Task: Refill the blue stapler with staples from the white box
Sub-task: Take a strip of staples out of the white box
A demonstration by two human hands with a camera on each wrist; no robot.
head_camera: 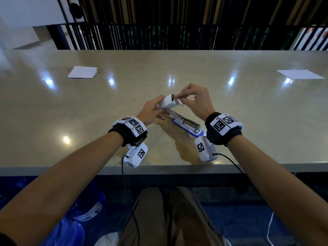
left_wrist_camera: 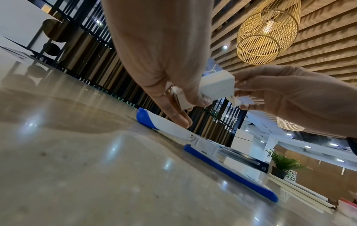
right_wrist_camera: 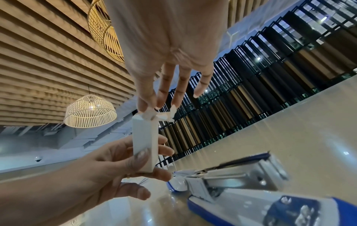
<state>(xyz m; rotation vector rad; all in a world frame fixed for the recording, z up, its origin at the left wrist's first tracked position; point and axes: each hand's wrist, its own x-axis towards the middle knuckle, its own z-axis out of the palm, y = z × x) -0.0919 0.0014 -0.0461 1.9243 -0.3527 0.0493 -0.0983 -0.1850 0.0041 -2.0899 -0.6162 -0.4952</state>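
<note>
My left hand [head_camera: 159, 108] grips a small white box [head_camera: 168, 102] above the table, thumb on one side and fingers on the other. The thumb and forefinger of my right hand [head_camera: 178, 98] pinch the torn flap at the box's open end. No staples show. The right wrist view has the box [right_wrist_camera: 144, 137] upright between my left hand [right_wrist_camera: 152, 160] and right hand [right_wrist_camera: 150, 109]. Below the hands, the blue stapler [head_camera: 186, 123] lies flipped open on the table with its metal magazine [right_wrist_camera: 241, 174] exposed. It also stretches across the left wrist view as the stapler [left_wrist_camera: 228, 171].
Two white paper sheets lie far back on the beige table, one at the left [head_camera: 82, 72] and one at the right [head_camera: 300, 74]. The table's front edge [head_camera: 159, 167] runs just behind my wrists. A black railing [head_camera: 159, 36] stands beyond the far edge.
</note>
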